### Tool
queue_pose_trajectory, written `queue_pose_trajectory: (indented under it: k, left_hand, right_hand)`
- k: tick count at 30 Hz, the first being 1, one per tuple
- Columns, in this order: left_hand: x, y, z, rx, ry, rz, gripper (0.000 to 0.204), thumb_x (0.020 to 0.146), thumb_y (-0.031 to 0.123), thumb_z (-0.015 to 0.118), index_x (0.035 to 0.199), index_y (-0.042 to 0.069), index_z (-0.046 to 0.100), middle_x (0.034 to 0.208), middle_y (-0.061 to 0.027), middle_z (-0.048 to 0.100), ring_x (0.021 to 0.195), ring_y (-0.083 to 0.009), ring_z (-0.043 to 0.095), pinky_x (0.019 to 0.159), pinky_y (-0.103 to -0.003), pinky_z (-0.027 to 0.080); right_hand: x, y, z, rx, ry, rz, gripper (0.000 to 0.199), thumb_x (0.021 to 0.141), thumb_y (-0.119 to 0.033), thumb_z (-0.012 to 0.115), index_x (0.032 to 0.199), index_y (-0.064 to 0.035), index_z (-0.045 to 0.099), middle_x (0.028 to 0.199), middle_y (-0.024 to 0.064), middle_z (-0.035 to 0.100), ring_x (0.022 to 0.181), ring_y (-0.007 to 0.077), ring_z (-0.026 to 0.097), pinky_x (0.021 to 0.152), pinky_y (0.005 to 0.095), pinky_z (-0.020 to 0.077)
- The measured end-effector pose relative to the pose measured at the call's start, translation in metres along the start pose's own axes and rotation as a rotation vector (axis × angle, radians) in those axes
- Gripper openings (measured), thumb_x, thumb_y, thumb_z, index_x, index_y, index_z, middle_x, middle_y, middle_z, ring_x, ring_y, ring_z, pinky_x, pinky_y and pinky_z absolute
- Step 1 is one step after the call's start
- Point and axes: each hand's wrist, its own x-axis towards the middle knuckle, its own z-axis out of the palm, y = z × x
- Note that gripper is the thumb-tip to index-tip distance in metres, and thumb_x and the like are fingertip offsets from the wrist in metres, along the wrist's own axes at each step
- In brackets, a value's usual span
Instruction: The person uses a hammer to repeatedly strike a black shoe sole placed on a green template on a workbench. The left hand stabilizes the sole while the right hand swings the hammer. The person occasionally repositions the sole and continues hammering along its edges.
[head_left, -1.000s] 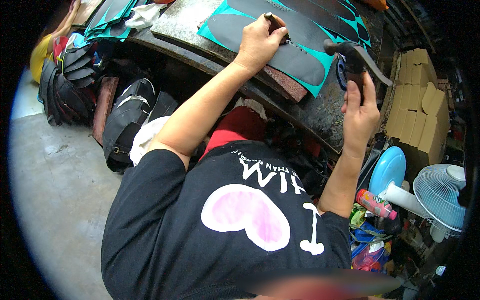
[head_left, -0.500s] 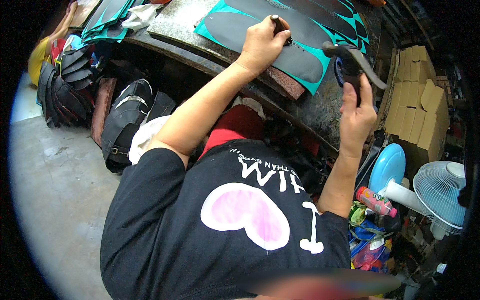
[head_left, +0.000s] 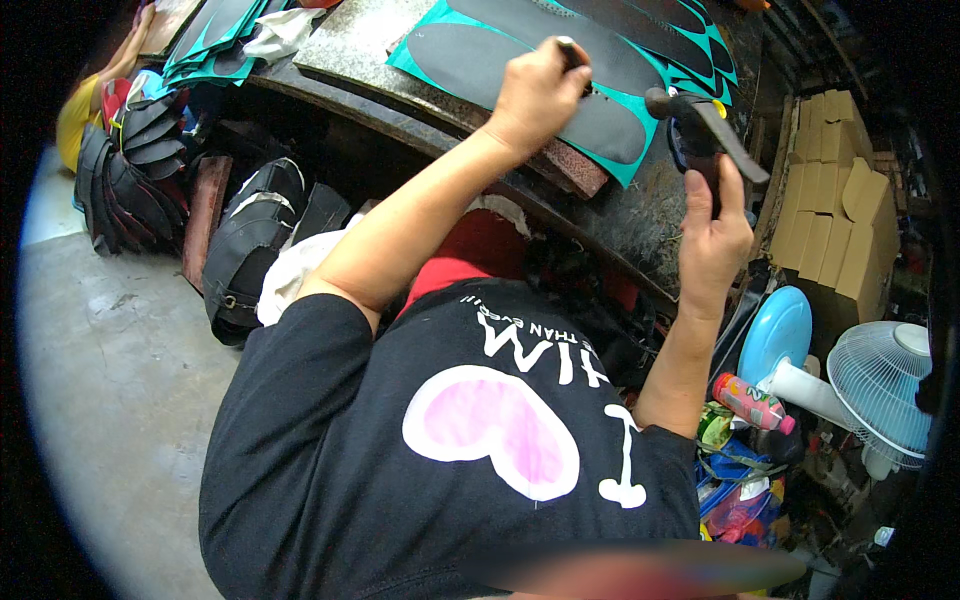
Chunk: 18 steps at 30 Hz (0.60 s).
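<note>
My left hand (head_left: pixel 535 98) is closed around a dark punch (head_left: pixel 574 62), held upright over a teal sheet (head_left: pixel 626 168). The sheet bears black sole-shaped pieces (head_left: pixel 462 68), and a row of small marks runs across one beside the punch. The tip of the punch is hard to make out. My right hand (head_left: pixel 718 235) grips a hammer (head_left: pixel 722 135) by its dark handle. Its head is raised to the right of the sheet, apart from the punch.
Under the sheet lies a stone slab (head_left: pixel 360 55) on the dark workbench (head_left: pixel 640 235). More teal sheets (head_left: pixel 215 45) are stacked at the far left. Cardboard boxes (head_left: pixel 830 215), a fan (head_left: pixel 880 385) and a pink bottle (head_left: pixel 750 402) stand at right. Black strapped pieces (head_left: pixel 250 250) hang below the bench.
My left hand and the punch have shifted slightly to the right along the row of marks. The hammer head has tilted a little in my right hand, which stays in nearly the same place.
</note>
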Motion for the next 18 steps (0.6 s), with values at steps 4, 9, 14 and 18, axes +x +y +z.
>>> queue_pose_trajectory:
  k: [4, 9, 14, 18]
  left_hand:
    - [0.005, -0.004, -0.002, -0.127, -0.159, -0.051, 0.015, 0.088, 0.012, 0.069, 0.096, 0.001, 0.063, 0.082, -0.0092, 0.071, 0.075, -0.0142, 0.070, 0.070, -0.029, 0.055]
    - [-0.002, 0.005, 0.006, 0.123, -0.148, 0.302, 0.017, 0.086, 0.010, 0.066, 0.100, 0.003, 0.057, 0.081, -0.0202, 0.064, 0.078, -0.0398, 0.064, 0.067, -0.042, 0.053]
    - [0.002, 0.007, 0.003, 0.066, -0.035, 0.145, 0.015, 0.087, 0.012, 0.067, 0.097, 0.003, 0.059, 0.080, -0.0161, 0.066, 0.076, -0.0308, 0.069, 0.068, -0.038, 0.054]
    - [0.025, -0.011, -0.029, -0.449, 0.222, -0.095, 0.017, 0.085, 0.014, 0.071, 0.092, 0.002, 0.062, 0.078, -0.0097, 0.069, 0.072, -0.0187, 0.069, 0.067, -0.032, 0.055]
  right_hand:
    - [-0.002, -0.012, -0.026, 0.352, -0.005, 0.087, 0.035, 0.094, -0.017, 0.065, 0.124, -0.0017, 0.059, 0.086, 0.0061, 0.069, 0.063, 0.0090, 0.055, 0.057, 0.0248, 0.0463]
    - [-0.004, -0.022, -0.017, 0.197, 0.192, -0.443, 0.033, 0.098, -0.017, 0.058, 0.126, -0.0001, 0.055, 0.081, 0.0070, 0.064, 0.063, 0.0105, 0.055, 0.059, 0.0245, 0.0460]
    - [-0.003, 0.013, 0.008, -0.050, 0.001, -0.150, 0.039, 0.096, -0.024, 0.062, 0.130, -0.0046, 0.057, 0.081, 0.0065, 0.065, 0.065, 0.0132, 0.056, 0.063, 0.0293, 0.0491]
    - [-0.007, 0.026, 0.000, 0.093, -0.069, 0.113, 0.040, 0.096, -0.026, 0.063, 0.129, -0.0042, 0.058, 0.082, 0.0050, 0.061, 0.064, 0.0078, 0.052, 0.058, 0.0242, 0.0423]
